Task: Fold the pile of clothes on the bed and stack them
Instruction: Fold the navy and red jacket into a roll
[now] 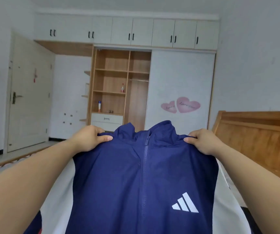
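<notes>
A navy blue zip-up jacket [119, 179] with white side panels and a white three-stripe logo hangs in front of me, front side facing me, zipper closed, collar up. My left hand [88, 139] pinches the jacket's left shoulder beside the collar. My right hand [201, 141] pinches the right shoulder in the same way. Both arms reach forward and hold the jacket up. The bed surface and the pile of clothes are hidden behind the jacket.
A wooden headboard [257, 141] stands at the right. Ahead is a wardrobe [119, 85] with open shelves holding bottles, and a white sliding door [181, 78] with pink hearts. A room door [29, 98] is at the left.
</notes>
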